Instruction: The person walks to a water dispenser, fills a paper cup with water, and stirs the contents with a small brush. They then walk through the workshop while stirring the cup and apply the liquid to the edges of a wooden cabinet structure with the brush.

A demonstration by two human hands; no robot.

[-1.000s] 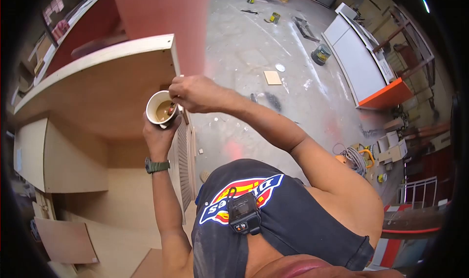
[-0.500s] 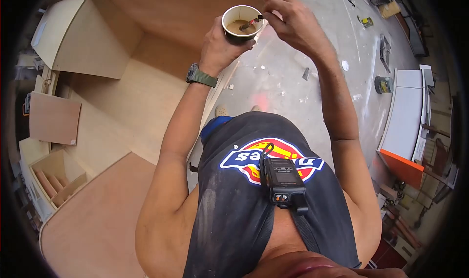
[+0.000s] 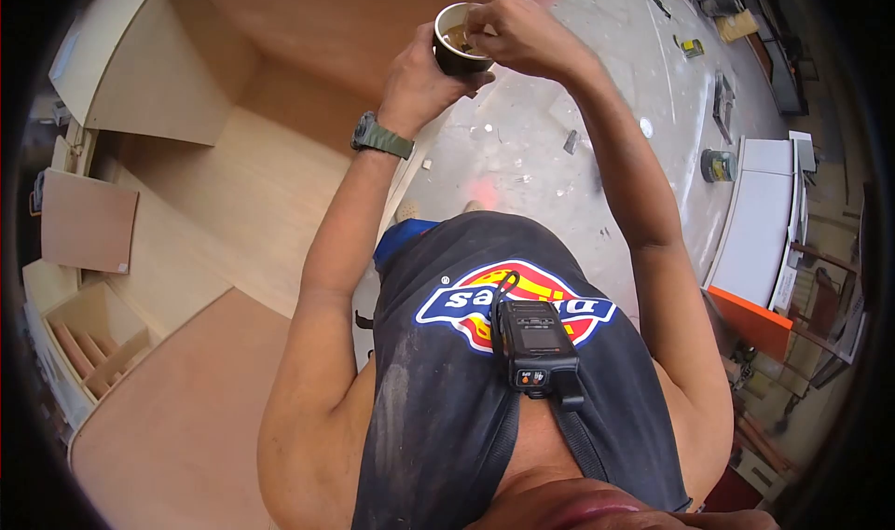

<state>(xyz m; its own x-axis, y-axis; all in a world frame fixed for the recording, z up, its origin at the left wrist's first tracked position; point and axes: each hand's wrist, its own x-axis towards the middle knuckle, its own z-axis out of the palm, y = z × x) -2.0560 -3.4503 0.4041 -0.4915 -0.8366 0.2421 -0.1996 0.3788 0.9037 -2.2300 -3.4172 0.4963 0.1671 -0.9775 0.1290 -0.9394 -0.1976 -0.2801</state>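
Note:
My left hand point(image 3: 415, 84) is wrapped round a paper cup point(image 3: 457, 62) with a white rim and dark outside. Inside is a light brown drink point(image 3: 455, 39) that looks like coffee. Over the cup's right rim, my right hand point(image 3: 518, 34) has its fingers pinched and pointing down toward the drink. The slim red-and-black stirrer seen in those fingers earlier is mostly hidden behind them now. A watch with a green strap point(image 3: 382, 139) sits on my left wrist.
Plywood panels and an open wooden box structure point(image 3: 224, 222) fill the left side. A loose square board point(image 3: 89, 220) is at far left. On the grey floor point(image 3: 559, 101) lie small scraps and a tin point(image 3: 718, 165). A white-topped bench point(image 3: 753, 213) stands right.
My right hand has moved down and left, with its fingers now over the cup's opening. The cup has shifted slightly up and tilts more. The view has turned a little.

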